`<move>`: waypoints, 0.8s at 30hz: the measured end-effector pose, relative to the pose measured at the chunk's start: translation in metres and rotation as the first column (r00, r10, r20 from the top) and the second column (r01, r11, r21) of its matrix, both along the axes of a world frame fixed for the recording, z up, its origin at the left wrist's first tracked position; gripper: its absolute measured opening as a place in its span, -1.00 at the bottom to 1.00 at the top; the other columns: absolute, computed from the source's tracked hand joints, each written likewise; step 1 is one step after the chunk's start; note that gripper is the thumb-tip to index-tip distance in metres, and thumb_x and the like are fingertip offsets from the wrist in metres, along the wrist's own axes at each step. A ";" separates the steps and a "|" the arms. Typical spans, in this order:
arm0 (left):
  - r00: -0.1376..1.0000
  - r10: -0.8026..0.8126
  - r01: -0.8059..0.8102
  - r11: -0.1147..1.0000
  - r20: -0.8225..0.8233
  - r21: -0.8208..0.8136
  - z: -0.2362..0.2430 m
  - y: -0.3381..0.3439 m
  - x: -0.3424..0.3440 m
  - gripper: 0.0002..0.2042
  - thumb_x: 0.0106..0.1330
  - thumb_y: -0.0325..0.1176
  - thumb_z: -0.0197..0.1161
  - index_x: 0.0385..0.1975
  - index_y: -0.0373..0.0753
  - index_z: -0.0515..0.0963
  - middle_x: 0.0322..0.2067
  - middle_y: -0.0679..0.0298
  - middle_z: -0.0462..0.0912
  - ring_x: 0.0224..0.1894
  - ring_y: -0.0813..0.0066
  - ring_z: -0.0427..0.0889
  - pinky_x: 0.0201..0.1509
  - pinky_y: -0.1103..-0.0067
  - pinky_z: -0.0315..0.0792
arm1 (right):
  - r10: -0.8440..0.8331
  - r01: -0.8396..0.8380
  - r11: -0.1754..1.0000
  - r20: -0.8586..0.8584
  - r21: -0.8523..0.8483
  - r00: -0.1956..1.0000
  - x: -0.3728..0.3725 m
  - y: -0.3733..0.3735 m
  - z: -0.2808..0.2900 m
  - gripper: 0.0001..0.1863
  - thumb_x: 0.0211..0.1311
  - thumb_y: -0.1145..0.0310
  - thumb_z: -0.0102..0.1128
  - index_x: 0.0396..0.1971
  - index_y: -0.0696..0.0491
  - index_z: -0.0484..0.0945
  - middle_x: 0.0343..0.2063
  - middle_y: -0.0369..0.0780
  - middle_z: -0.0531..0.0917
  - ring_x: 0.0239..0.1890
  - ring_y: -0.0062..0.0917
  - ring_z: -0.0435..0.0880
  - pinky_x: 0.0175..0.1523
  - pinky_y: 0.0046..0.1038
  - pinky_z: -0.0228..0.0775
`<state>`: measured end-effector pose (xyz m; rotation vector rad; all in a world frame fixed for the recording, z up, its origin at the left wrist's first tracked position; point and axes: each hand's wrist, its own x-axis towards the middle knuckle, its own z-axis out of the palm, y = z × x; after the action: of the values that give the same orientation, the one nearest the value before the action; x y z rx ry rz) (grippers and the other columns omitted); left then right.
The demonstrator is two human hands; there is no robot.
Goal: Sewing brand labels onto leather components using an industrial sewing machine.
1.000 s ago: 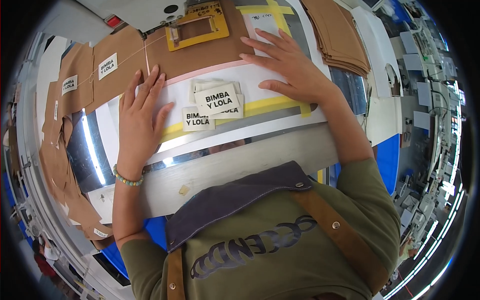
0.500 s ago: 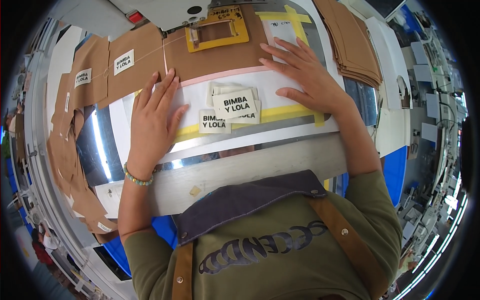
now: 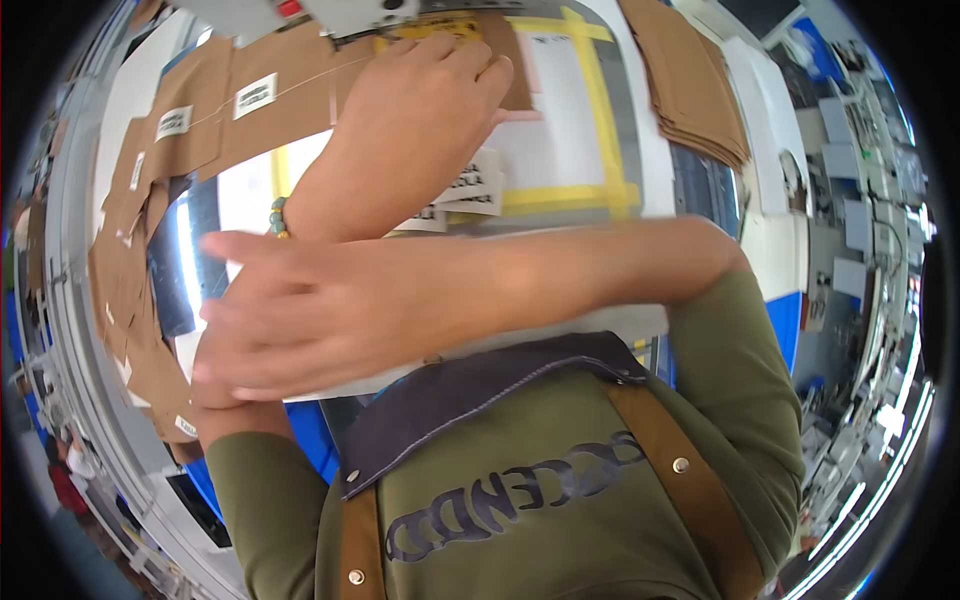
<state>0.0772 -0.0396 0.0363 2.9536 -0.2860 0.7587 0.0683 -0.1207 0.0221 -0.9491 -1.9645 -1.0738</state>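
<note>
My left hand (image 3: 425, 115), with a beaded bracelet at its wrist, reaches forward over a brown sheet (image 3: 515, 65) beside a yellow frame-shaped template (image 3: 455, 25). Its fingers are curled, and their tips are hidden, so what they grip does not show. Across my left forearm lies my right arm. My right hand (image 3: 310, 320) is blurred by motion, its fingers apart and nothing visible in them. Partly behind my left wrist is a small pile of white printed labels (image 3: 480, 190), on a white board (image 3: 560, 130) edged with yellow tape.
Above the far edge sits a sewing machine (image 3: 350, 12). Brown pieces with white labels (image 3: 255, 95), joined by a thread, trail to the left and hang down over the side. A stack of brown pieces (image 3: 690, 90) lies at the right, beside white sheets (image 3: 765, 130).
Both hands were lying flat on the board and brown sheet. My left hand has moved forward and right to the template, its fingers now curled. My right hand has swung left across my left forearm.
</note>
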 end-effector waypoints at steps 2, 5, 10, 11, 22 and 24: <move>0.996 0.016 -0.008 0.995 -0.085 0.096 0.004 -0.006 0.006 -0.63 0.37 -0.24 0.44 0.11 -0.21 0.65 0.07 0.23 0.75 0.05 0.12 0.71 0.13 0.29 0.61 | -0.118 0.122 0.981 0.040 -0.153 0.992 -0.001 0.002 0.008 -0.68 0.40 0.24 0.28 0.09 -0.05 0.68 -0.13 -0.44 0.73 0.17 -0.42 0.69 0.38 -0.06 0.42; 0.999 -0.041 0.041 0.998 -0.001 -0.039 -0.005 0.007 0.000 -0.71 0.40 -0.22 0.41 0.00 -0.22 0.67 -0.04 0.22 0.77 0.00 0.15 0.73 0.06 0.31 0.62 | -0.272 0.263 0.921 0.011 -0.287 0.962 0.028 -0.004 0.007 -0.74 0.38 0.24 0.29 0.01 -0.06 0.70 -0.21 -0.46 0.74 0.05 -0.45 0.74 0.30 -0.16 0.47; 0.987 -0.045 0.055 0.997 -0.156 0.061 -0.015 0.067 -0.051 -0.77 0.40 -0.31 0.41 -0.06 -0.28 0.72 -0.08 0.15 0.79 -0.06 0.09 0.76 -0.02 0.32 0.66 | -0.244 0.173 0.944 -0.238 -0.282 0.940 0.113 -0.037 0.003 -0.70 0.31 0.17 0.44 -0.03 -0.05 0.78 -0.08 -0.34 0.78 0.02 -0.43 0.77 0.14 -0.28 0.56; 0.981 0.054 -0.065 0.996 -0.187 -0.057 -0.009 0.066 -0.050 -0.73 0.38 -0.39 0.43 0.04 -0.27 0.71 0.03 0.14 0.78 0.02 0.08 0.76 0.06 0.34 0.64 | -0.240 0.102 0.894 -0.273 -0.437 0.932 0.145 -0.055 -0.009 -0.45 0.42 0.05 0.32 0.24 0.09 0.54 0.26 -0.14 0.50 0.34 -0.17 0.41 0.39 0.01 0.18; 0.965 -0.018 -0.123 0.851 -0.262 -0.510 -0.035 0.031 -0.073 -0.48 0.07 -0.36 0.67 0.07 -0.30 0.67 0.01 0.09 0.69 0.01 0.07 0.68 0.05 0.33 0.61 | -0.429 0.003 0.593 -0.313 -0.805 0.848 0.133 -0.106 -0.040 -0.59 0.27 0.14 0.50 0.02 0.05 0.72 -0.02 -0.25 0.73 0.05 -0.26 0.69 0.12 -0.20 0.55; 0.950 -0.063 -0.088 0.886 -0.307 -0.454 -0.039 0.025 -0.073 -0.39 -0.02 -0.35 0.72 0.09 -0.32 0.65 0.02 0.14 0.68 0.01 0.18 0.68 0.07 0.38 0.62 | -0.427 0.027 0.591 -0.285 -0.806 0.858 0.130 -0.103 -0.041 -0.62 0.22 0.18 0.51 -0.03 0.03 0.73 -0.05 -0.26 0.73 0.04 -0.29 0.70 0.12 -0.23 0.53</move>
<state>0.0037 -0.0144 -0.0026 2.5566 -0.0481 0.2870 0.1982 -0.2238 -0.0189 -1.7889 -1.9026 0.0264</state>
